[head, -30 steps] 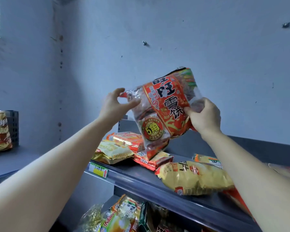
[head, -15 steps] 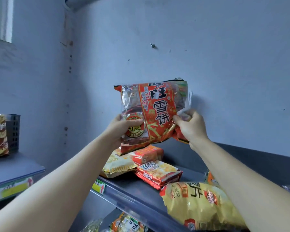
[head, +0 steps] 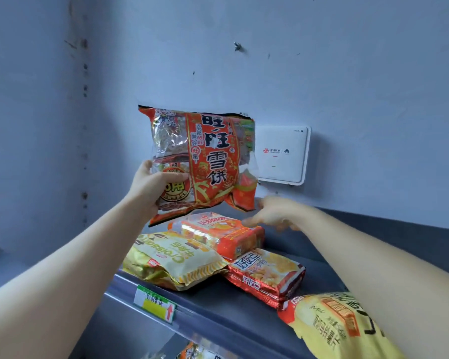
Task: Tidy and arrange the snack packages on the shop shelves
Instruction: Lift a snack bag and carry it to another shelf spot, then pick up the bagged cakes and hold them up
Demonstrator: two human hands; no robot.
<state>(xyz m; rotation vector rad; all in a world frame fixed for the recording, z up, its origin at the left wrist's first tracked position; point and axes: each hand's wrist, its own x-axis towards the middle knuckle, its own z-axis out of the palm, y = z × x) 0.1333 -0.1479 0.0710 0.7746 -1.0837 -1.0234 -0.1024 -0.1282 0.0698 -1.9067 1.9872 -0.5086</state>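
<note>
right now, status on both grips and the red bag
Left grip holds red rice cracker bag, raised off the shelf. Right grip open, blurred, above orange snack pack. White router behind bag.

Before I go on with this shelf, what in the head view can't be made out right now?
All in the head view:
Right hand: motion-blurred; whether it touches the orange packet is unclear.
White wall box: left edge hidden behind the red bag that the left hand grips.
Yellow bag at bottom right: cut by the bottom edge, partly covered by the right forearm.
Price label: print too small to read.
</note>
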